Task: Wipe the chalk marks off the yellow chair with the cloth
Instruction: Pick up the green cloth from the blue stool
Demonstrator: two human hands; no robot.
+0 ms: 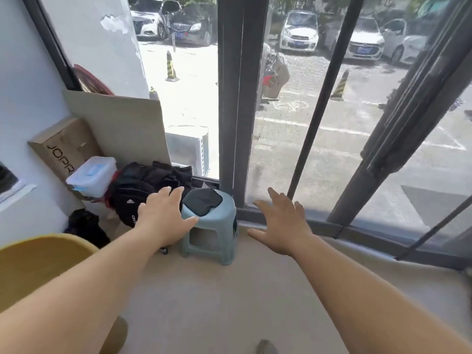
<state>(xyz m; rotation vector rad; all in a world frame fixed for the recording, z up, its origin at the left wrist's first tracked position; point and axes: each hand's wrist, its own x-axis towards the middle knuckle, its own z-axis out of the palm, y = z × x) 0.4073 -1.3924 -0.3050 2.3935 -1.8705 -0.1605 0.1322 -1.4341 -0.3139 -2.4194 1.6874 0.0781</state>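
Cloth (202, 201) on stool (221, 218), beside left hand (163, 213)

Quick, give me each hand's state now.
Left hand: open, empty, beside the dark cloth.
Right hand: open, empty, fingers spread.

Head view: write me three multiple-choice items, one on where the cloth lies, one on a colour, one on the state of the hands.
1. Where is the cloth? A on the floor; B on the stool; C in a hand.
2. The stool's colour? A red; B pale blue-green; C black.
3. The left hand and right hand are? A open; B gripping the cloth; C fists.
Key: B, it lies on the seat; B, seat and legs look pale blue-green; A, both spread, holding nothing.
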